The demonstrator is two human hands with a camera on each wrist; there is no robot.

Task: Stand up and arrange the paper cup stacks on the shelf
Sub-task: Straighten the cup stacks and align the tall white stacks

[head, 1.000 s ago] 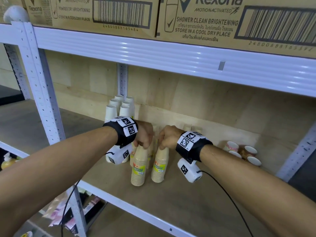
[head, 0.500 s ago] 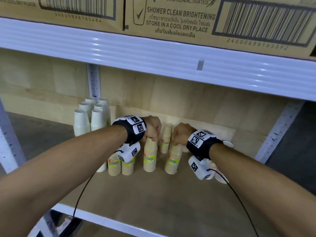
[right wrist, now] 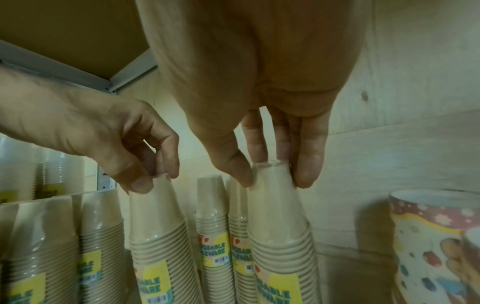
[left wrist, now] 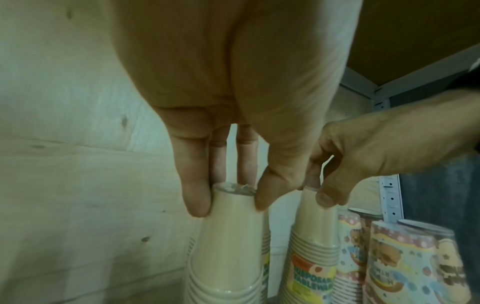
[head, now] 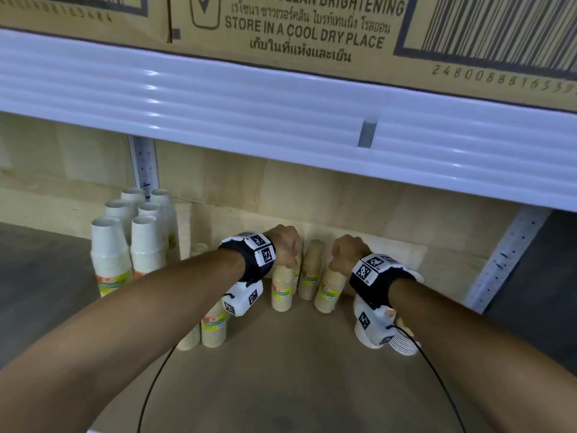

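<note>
Both hands sit farther back on the shelf [head: 281, 370] than 0.5 s ago. Left hand [head: 284, 246] grip pinches one tan cup stack [head: 282, 289] top; right hand [head: 345, 254] grip pinches neighbouring tan stack [head: 329, 289], both upright near back edge.

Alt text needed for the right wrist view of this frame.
The right hand pinches the top of a tan paper cup stack standing on the shelf, while the left hand pinches the top of a neighbouring tan stack. More tan stacks stand between and left; a patterned cup stack stands right.
</note>
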